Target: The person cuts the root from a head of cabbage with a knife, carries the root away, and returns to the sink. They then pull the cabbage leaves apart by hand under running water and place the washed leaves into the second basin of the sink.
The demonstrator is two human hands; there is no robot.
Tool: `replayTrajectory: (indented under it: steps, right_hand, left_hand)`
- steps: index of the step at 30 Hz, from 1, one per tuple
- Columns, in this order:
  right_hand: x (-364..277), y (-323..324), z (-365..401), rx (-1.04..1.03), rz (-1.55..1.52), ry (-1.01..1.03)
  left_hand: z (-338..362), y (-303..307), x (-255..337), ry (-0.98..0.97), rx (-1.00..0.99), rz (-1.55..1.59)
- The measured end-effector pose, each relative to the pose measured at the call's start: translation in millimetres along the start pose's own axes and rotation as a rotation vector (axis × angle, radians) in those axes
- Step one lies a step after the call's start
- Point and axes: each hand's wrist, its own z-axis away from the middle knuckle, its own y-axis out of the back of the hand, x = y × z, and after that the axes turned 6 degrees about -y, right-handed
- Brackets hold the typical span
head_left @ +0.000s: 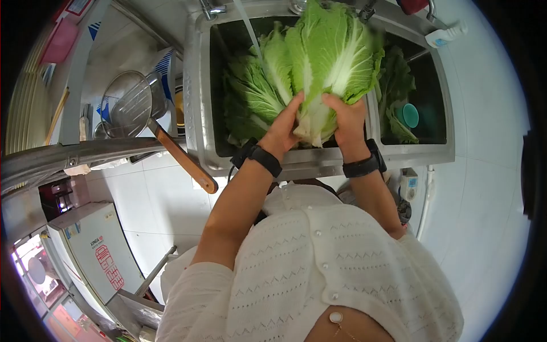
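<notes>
Green cabbage leaves (333,51) with pale stems are held up over the left basin of a steel sink (196,85). My left hand (283,126) grips their lower left side, its thumb along the pale base. On the right side of the base, my right hand (346,117) is closed around the leaves, thumb on top. More cabbage leaves (253,85) lie in the left basin, beside the held ones. Water (249,31) runs down in a thin stream onto the leaves there. Both wrists wear black bands.
The right basin holds darker leaves (396,80) and a small teal cup (409,115). A strainer with a wooden handle (185,158) juts out from the left rack. A white bottle (446,36) stands at the sink's back right corner. A white fridge (99,251) is at lower left.
</notes>
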Motion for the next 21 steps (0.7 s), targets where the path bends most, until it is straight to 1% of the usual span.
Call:
replayTrajectory:
  steps: [1, 3, 4, 6, 7, 9, 10, 12, 13, 15, 16, 18, 20, 21]
  right_hand:
    - [0, -1, 0, -0.003, 0.002, 0.001]
    - [2, 0, 2, -0.06, 0.008, -0.033]
    - [4, 2, 2, -0.064, 0.01, -0.038]
    - [9, 8, -2, -0.034, -0.063, -0.088]
    - [10, 11, -4, -0.035, -0.061, -0.088]
    - [11, 18, -7, 0.009, -0.134, -0.115]
    - [13, 23, -9, 0.004, -0.131, -0.117]
    - [20, 32, -14, -0.031, -0.26, -0.183]
    - [27, 34, -17, -0.032, -0.264, -0.178]
    - [39, 37, -18, 0.064, -0.46, -0.343]
    - [41, 38, -18, 0.061, -0.462, -0.341]
    - [43, 37, -21, 0.102, -0.592, -0.458]
    - [42, 36, -26, 0.084, -0.607, -0.461]
    - [42, 37, -28, 0.074, -0.616, -0.467]
  left_hand:
    - [-5, 2, -3, -0.003, -0.001, 0.002]
    - [-14, 13, -13, -0.058, 0.001, 0.18]
    - [-17, 17, -18, -0.061, 0.004, 0.184]
    - [-18, 18, -21, -0.16, 0.126, 0.33]
    - [-16, 16, -21, -0.16, 0.126, 0.331]
    - [-13, 11, -20, -0.156, 0.272, 0.378]
    - [-13, 11, -20, -0.16, 0.273, 0.382]
    - [-18, 13, -14, -0.128, 0.332, 0.396]
    - [-22, 15, -9, -0.129, 0.329, 0.39]
    - [-24, 17, 0, -0.27, 0.44, 0.401]
    - [-22, 12, 4, -0.263, 0.463, 0.449]
    - [-23, 12, 4, -0.292, 0.435, 0.429]
    - [-29, 18, 1, -0.313, 0.415, 0.409]
    - [-30, 20, 1, -0.321, 0.371, 0.41]
